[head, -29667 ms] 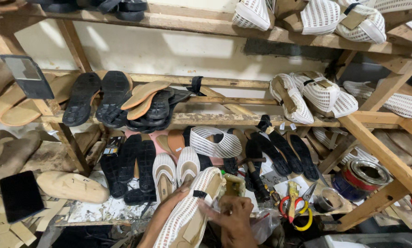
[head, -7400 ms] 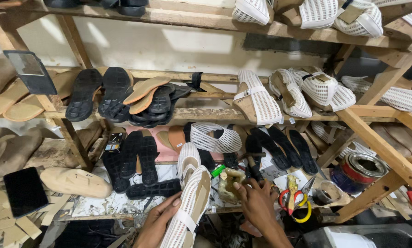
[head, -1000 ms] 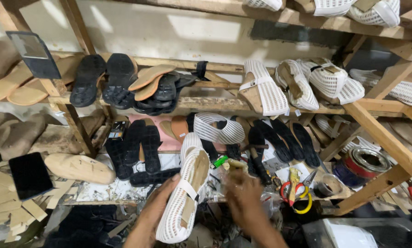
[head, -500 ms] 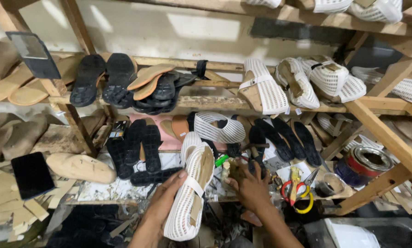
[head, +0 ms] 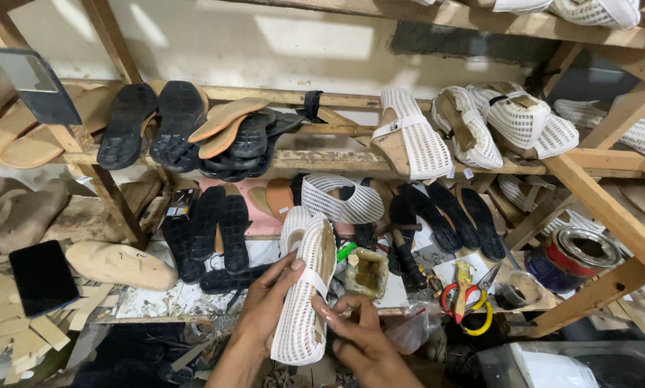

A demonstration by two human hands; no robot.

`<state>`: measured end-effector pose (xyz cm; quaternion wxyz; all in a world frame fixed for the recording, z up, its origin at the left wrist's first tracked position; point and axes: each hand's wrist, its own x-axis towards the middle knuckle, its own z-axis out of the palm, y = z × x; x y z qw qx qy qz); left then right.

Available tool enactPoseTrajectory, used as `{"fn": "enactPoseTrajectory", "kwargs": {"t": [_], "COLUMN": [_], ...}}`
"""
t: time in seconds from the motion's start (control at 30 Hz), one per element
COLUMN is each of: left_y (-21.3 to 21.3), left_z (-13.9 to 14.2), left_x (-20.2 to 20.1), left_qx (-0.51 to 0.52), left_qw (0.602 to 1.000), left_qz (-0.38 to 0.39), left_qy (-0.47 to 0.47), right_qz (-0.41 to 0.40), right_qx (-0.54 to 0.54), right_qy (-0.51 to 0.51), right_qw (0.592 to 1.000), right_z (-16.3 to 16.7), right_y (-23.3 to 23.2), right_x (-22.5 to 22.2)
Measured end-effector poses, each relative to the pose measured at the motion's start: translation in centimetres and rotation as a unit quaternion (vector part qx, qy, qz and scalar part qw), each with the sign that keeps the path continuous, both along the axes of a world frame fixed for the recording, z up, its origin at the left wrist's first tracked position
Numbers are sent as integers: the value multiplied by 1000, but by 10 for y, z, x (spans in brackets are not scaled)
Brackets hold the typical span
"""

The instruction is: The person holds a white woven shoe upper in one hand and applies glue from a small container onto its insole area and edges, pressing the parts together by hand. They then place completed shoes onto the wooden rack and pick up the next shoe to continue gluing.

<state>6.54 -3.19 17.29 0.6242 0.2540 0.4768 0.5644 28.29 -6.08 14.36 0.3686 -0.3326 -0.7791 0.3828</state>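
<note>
Fingers [head: 283, 276] of the left hand [head: 268, 302] wrap tight around the white woven shoe [head: 304, 302], just left of the glue pot [head: 368, 271]. Right hand [head: 358, 338] fingers pinch its edge. Sticky fingers might slip and drop it.

I see a shoemaking workshop; wooden shelves [head: 322, 159] at twelve o'clock hold soles; scissors [head: 468, 305] at four o'clock.

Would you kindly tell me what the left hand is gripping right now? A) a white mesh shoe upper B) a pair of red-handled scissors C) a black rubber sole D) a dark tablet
A: the left hand wraps the side of the white mesh shoe upper, while the right hand touches its lower edge.
</note>
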Motion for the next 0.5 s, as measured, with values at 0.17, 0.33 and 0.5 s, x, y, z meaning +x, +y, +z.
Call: {"fn": "enactPoseTrajectory", "kwargs": {"t": [0.17,0.33,0.5], "left_y": [-4,-10,-13], "left_z": [1,2,6], "left_x": [-3,-5,-7], "left_qx": [0,2,1], "left_qw": [1000,1000,1000], "left_qz": [-2,-22,-4], "left_qy": [-8,-1,9], "right_qz": [-137,-158,-153], "right_qx": [387,327,324], "right_qy": [-136,-89,-128], "right_qw": [902,928,925], "right_z": [-9,3,2], "right_y": [-2,-3,-10], "right_x": [-17,-19,-17]}}
